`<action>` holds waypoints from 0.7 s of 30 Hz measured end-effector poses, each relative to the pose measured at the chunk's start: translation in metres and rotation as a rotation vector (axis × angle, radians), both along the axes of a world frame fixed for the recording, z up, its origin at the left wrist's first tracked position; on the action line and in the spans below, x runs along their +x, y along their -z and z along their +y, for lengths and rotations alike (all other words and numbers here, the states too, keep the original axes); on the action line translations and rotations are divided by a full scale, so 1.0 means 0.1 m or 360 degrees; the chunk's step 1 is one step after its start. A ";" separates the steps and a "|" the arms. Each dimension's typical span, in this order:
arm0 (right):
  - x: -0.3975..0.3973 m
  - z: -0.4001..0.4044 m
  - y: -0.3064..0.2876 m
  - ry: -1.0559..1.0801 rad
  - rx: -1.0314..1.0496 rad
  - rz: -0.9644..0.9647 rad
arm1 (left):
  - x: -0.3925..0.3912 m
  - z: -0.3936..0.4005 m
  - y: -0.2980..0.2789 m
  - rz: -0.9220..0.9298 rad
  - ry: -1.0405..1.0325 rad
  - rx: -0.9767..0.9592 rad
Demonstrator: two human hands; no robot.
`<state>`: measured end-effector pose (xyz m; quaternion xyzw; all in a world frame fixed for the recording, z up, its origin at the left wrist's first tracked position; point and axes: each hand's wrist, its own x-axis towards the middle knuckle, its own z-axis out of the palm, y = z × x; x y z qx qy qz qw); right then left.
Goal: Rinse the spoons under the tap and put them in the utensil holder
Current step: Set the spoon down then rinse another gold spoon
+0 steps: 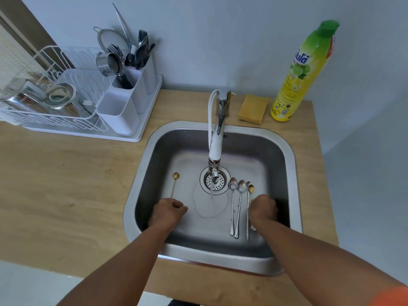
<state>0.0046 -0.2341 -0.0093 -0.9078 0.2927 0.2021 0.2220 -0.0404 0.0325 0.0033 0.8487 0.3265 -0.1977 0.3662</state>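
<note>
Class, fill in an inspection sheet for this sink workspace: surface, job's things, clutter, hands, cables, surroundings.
Surface: wooden counter around a steel sink.
Job's things: tap running; gold spoon at left hand; four spoons lying right of the drain; utensil holder holding cutlery.
Clutter: sponge, detergent bottle, dish rack.
Hands: left hand curled; right hand curled over spoon handles, grip unclear.
Cables: nothing seen.
Surroundings: pale wall.
</note>
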 end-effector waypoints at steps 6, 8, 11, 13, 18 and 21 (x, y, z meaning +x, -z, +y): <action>-0.05 -0.01 -0.02 -0.0072 0.0026 -0.0071 | 0.05 -0.01 -0.07 -0.0023 0.0153 0.0244; -0.06 -0.02 -0.04 -0.0074 0.0047 -0.0128 | 0.09 0.00 -0.11 -0.0096 0.0221 0.0349; -0.07 -0.03 -0.08 -0.0081 0.0058 -0.0188 | 0.18 0.03 -0.12 -0.0142 0.0332 0.0471; -0.09 -0.03 -0.10 -0.0083 0.0069 -0.0225 | 0.23 0.05 -0.11 -0.0113 0.0355 0.0515; -0.16 -0.03 -0.12 -0.0065 0.0128 -0.0269 | 0.23 0.10 -0.03 0.0001 0.0388 0.0593; -0.22 0.01 -0.12 -0.0039 0.0231 -0.0275 | 0.17 0.06 0.05 0.0073 0.0440 0.0624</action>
